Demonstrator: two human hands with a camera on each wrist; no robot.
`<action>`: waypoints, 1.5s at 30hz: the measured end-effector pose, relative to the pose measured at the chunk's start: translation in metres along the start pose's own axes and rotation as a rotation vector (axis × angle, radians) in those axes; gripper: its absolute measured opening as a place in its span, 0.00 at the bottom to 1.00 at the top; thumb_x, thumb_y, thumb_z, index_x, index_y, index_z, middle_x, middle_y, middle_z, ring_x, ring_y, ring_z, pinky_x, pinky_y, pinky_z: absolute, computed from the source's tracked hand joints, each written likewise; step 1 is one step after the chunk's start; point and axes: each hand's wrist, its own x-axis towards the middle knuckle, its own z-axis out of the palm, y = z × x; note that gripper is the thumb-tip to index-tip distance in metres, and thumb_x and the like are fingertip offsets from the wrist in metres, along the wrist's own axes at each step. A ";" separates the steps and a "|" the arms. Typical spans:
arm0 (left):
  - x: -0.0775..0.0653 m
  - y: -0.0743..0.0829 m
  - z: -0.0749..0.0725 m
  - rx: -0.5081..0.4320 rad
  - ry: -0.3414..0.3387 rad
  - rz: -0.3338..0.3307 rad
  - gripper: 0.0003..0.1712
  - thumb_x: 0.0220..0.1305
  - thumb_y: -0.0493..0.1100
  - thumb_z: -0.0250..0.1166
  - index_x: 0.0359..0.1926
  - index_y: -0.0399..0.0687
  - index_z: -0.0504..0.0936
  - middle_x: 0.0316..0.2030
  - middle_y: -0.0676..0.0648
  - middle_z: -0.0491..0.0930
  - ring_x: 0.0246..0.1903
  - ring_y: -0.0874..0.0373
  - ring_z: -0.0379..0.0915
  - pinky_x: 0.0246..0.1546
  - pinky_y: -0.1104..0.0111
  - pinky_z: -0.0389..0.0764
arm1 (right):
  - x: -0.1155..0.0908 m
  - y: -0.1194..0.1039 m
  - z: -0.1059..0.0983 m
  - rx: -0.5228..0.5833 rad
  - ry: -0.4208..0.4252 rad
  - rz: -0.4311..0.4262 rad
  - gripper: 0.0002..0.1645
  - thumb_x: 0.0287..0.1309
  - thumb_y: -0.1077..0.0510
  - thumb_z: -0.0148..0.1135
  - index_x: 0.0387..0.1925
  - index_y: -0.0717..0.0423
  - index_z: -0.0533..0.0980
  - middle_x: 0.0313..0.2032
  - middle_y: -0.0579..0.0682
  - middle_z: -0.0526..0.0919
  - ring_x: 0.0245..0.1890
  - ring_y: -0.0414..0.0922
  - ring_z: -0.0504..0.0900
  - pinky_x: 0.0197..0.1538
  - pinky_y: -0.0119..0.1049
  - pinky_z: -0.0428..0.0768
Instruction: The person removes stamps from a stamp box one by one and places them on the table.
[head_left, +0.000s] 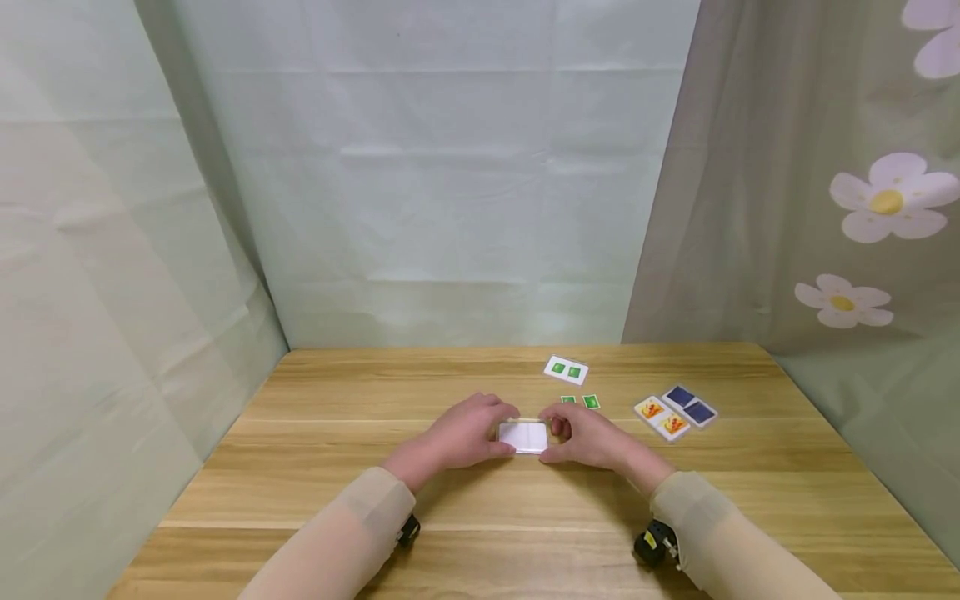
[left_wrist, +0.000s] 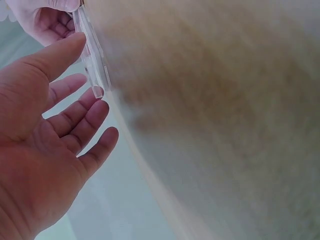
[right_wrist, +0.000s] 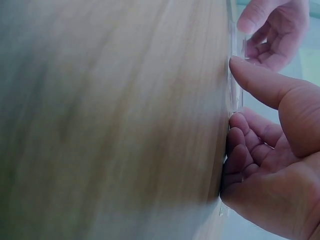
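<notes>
A small clear plastic frame (head_left: 523, 437) with a whitish face lies flat near the middle of the wooden table. My left hand (head_left: 474, 432) grips its left end, thumb on the near edge and fingers at the far edge. At the opposite end my right hand (head_left: 588, 435) pinches it the same way, the other fingers curled under the palm. From the left wrist view, the frame (left_wrist: 95, 60) shows edge-on as stacked transparent layers close over the wood. Two small green picture squares (head_left: 592, 402) lie just beyond the right hand, one partly hidden by it.
Farther back rests a clear frame with two green pictures (head_left: 566, 370). To the right, a frame with two orange-yellow pictures (head_left: 662, 418) lies against one with two dark blue panels (head_left: 690, 407). Pale curtains (head_left: 450, 208) hang behind the table (head_left: 337, 400) and along its sides.
</notes>
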 end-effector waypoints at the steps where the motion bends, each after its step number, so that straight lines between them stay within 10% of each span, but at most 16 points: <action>1: 0.000 0.000 0.000 0.004 -0.001 -0.001 0.31 0.69 0.51 0.80 0.66 0.43 0.85 0.60 0.43 0.85 0.56 0.50 0.80 0.58 0.56 0.83 | 0.000 0.000 0.000 -0.003 0.001 0.000 0.28 0.57 0.57 0.87 0.55 0.58 0.82 0.38 0.47 0.77 0.39 0.45 0.73 0.44 0.39 0.72; 45: 0.003 0.001 0.005 0.010 -0.042 -0.017 0.29 0.71 0.52 0.79 0.66 0.43 0.85 0.60 0.44 0.82 0.55 0.51 0.77 0.59 0.59 0.82 | -0.003 -0.006 0.000 -0.037 -0.004 -0.047 0.26 0.62 0.57 0.83 0.56 0.62 0.81 0.38 0.49 0.77 0.39 0.45 0.73 0.44 0.38 0.73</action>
